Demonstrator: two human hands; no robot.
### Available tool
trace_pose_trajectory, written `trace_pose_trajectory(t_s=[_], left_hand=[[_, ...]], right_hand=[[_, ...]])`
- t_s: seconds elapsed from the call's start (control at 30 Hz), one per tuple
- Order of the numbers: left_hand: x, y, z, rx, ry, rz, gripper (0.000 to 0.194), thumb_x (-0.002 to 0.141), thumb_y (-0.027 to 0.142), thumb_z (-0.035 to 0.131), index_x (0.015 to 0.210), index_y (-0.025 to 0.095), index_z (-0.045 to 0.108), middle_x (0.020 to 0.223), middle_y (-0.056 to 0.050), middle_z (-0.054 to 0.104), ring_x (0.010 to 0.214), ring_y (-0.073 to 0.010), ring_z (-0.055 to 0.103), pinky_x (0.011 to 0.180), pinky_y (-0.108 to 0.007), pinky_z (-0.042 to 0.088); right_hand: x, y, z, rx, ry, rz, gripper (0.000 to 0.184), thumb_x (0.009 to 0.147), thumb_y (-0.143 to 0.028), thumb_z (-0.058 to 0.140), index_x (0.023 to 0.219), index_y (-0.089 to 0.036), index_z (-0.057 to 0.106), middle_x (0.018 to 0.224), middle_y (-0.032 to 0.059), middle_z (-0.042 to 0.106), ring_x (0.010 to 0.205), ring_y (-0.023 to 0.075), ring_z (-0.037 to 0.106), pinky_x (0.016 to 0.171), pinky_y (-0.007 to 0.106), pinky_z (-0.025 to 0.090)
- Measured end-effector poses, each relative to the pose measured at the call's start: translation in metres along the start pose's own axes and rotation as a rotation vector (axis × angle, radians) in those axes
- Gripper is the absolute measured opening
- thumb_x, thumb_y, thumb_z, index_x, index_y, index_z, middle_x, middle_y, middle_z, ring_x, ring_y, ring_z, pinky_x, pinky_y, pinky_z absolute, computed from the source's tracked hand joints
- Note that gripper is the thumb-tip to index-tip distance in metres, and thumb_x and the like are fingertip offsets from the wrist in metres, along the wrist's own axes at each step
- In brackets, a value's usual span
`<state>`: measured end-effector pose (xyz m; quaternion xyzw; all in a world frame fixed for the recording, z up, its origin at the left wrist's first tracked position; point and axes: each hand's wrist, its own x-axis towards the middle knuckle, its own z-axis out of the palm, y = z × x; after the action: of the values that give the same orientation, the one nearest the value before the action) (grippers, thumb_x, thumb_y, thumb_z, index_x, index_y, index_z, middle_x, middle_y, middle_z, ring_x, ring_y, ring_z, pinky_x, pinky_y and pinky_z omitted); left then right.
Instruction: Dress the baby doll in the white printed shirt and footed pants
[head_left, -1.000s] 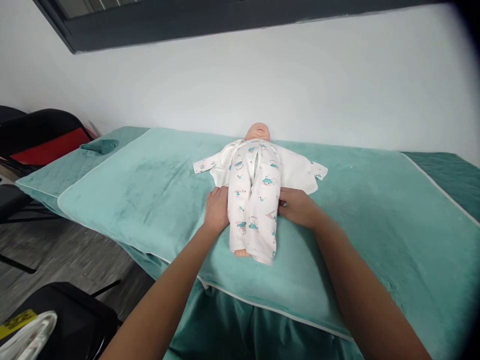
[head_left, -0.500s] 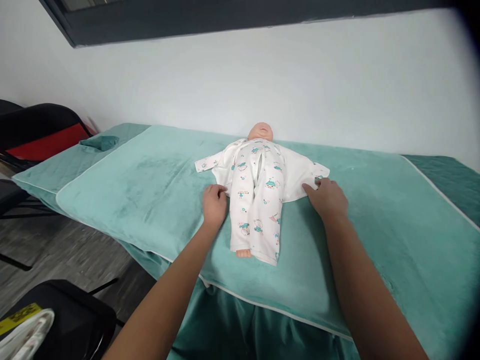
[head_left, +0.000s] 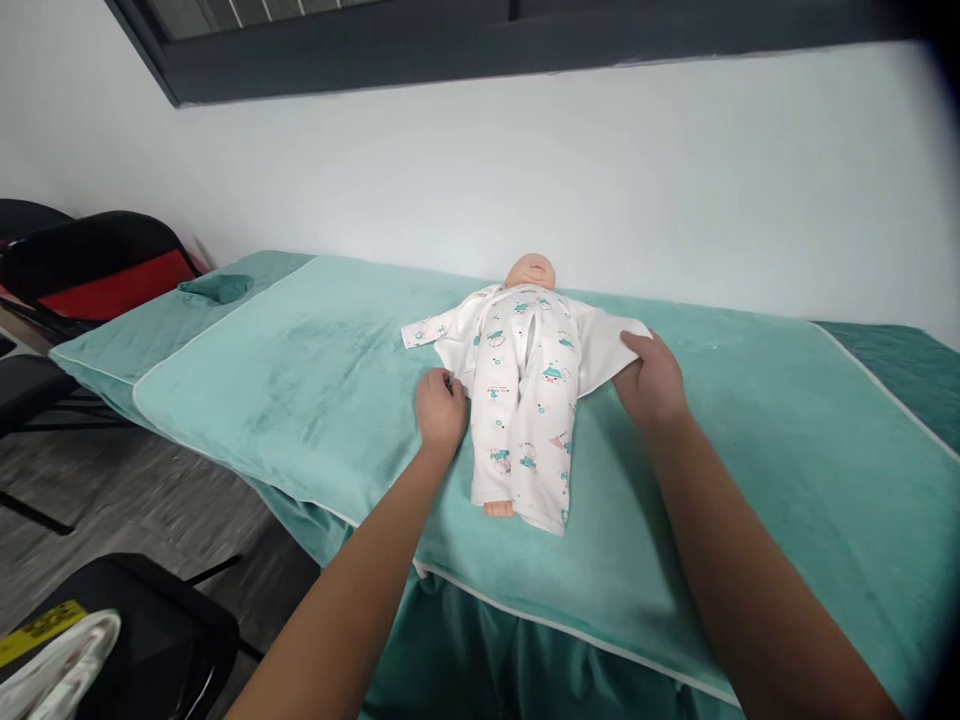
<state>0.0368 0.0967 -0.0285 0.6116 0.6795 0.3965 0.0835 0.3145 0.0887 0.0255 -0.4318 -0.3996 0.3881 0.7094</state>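
Observation:
A baby doll [head_left: 533,271] lies on its back on a teal towel [head_left: 315,370], with printed white trousers [head_left: 525,420] laid over its body and an open white jacket [head_left: 457,345] spread beneath. My left hand [head_left: 441,410] pinches the jacket's lower left edge beside the doll's hip. On the doll's other side, my right hand [head_left: 651,378] grips the right flap and sleeve of the jacket, bunched under its fingers. One bare doll foot [head_left: 498,509] pokes out of a trouser leg.
The towel covers a teal bed [head_left: 885,345] against a white wall. A small folded teal cloth [head_left: 217,288] sits at the bed's far left end. Black chairs with a red cushion [head_left: 112,285] stand left. A black seat with a white bag [head_left: 60,665] is at bottom left.
My right hand left the doll's hip, went out to the right sleeve and has gathered it inward. My left hand shifted slightly up to the jacket's left edge.

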Motion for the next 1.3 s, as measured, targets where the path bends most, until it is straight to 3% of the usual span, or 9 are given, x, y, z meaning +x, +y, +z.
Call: trace_pose_trajectory(t_s=[0.13,0.33,0.4,0.5,0.6,0.77,1.03,1.2,1.3], left_hand=[[0.000,0.000,0.001,0.015,0.003,-0.004,0.014,0.089,0.021,0.049,0.096,0.019,0.061,0.101,-0.010,0.068,0.098,-0.0265,0.061,0.087,-0.039,0.048],[0.000,0.000,0.001,0.005,0.001,-0.029,0.019,0.092,0.025,0.047,0.099,0.019,0.063,0.103,-0.011,0.069,0.100,-0.0266,0.062,0.089,-0.039,0.048],[0.001,0.000,0.001,0.000,-0.002,-0.043,0.023,0.094,0.030,0.047,0.105,0.018,0.063,0.107,-0.012,0.070,0.103,-0.0282,0.062,0.091,-0.040,0.047],[0.004,0.000,0.003,-0.001,-0.008,-0.080,0.031,0.094,0.036,0.049,0.114,0.017,0.062,0.114,-0.015,0.070,0.107,-0.0307,0.063,0.092,-0.043,0.047],[0.011,0.002,0.005,-0.010,-0.019,-0.125,0.035,0.095,0.040,0.050,0.119,0.018,0.061,0.119,-0.016,0.070,0.111,-0.0333,0.064,0.092,-0.045,0.047],[0.029,0.003,0.005,-0.095,-0.045,-0.202,0.041,0.093,0.043,0.055,0.126,0.020,0.059,0.124,-0.015,0.071,0.114,-0.0345,0.065,0.096,-0.047,0.045],[0.053,0.000,0.008,-0.399,-0.156,-0.262,0.040,0.079,0.028,0.069,0.118,0.018,0.064,0.096,-0.006,0.071,0.087,-0.0218,0.069,0.081,-0.036,0.052],[0.059,0.037,-0.011,-0.739,-0.138,-0.255,0.035,0.087,0.021,0.057,0.121,0.017,0.057,0.106,-0.007,0.067,0.090,-0.0161,0.067,0.080,-0.031,0.055],[0.047,0.064,-0.030,-0.834,-0.056,-0.037,0.026,0.088,0.021,0.060,0.114,0.022,0.059,0.107,-0.005,0.064,0.095,-0.0162,0.064,0.084,-0.030,0.053]], right_hand=[[-0.002,-0.035,0.036,-0.129,-0.198,-0.092,0.018,0.079,-0.035,0.068,0.081,-0.025,0.053,0.106,0.0027,0.071,0.102,0.0230,0.067,0.090,0.039,0.053],[-0.010,-0.079,0.049,-0.578,-0.804,0.050,0.031,0.085,-0.051,0.071,0.087,-0.020,0.069,0.104,0.0078,0.075,0.094,0.0214,0.067,0.084,0.036,0.052],[-0.005,-0.072,0.044,-0.525,-0.703,0.010,0.037,0.088,-0.056,0.066,0.084,-0.019,0.070,0.091,0.0073,0.074,0.081,0.0181,0.066,0.076,0.032,0.052],[0.001,-0.043,0.038,-0.452,-0.304,-0.110,0.039,0.091,-0.053,0.063,0.070,-0.020,0.062,0.071,0.0023,0.065,0.063,0.0130,0.056,0.062,0.028,0.045],[0.000,-0.012,0.037,-0.508,-0.104,-0.106,0.038,0.091,-0.046,0.062,0.063,-0.021,0.055,0.059,-0.0027,0.052,0.055,0.0113,0.045,0.058,0.028,0.039],[-0.009,0.008,0.042,-0.604,-0.025,-0.215,0.033,0.089,-0.040,0.062,0.064,-0.021,0.051,0.059,-0.0052,0.042,0.060,0.0117,0.039,0.062,0.028,0.035],[-0.010,0.011,0.046,-0.653,0.004,-0.266,0.032,0.089,-0.040,0.060,0.065,-0.021,0.048,0.060,-0.0051,0.043,0.059,0.0117,0.038,0.061,0.028,0.033],[-0.011,0.010,0.047,-0.630,0.005,-0.246,0.034,0.089,-0.041,0.061,0.064,-0.022,0.048,0.059,-0.0052,0.040,0.058,0.0118,0.036,0.058,0.028,0.032],[-0.012,0.010,0.047,-0.622,0.007,-0.228,0.034,0.089,-0.042,0.061,0.065,-0.022,0.049,0.058,-0.0053,0.039,0.056,0.0121,0.035,0.056,0.028,0.032]])
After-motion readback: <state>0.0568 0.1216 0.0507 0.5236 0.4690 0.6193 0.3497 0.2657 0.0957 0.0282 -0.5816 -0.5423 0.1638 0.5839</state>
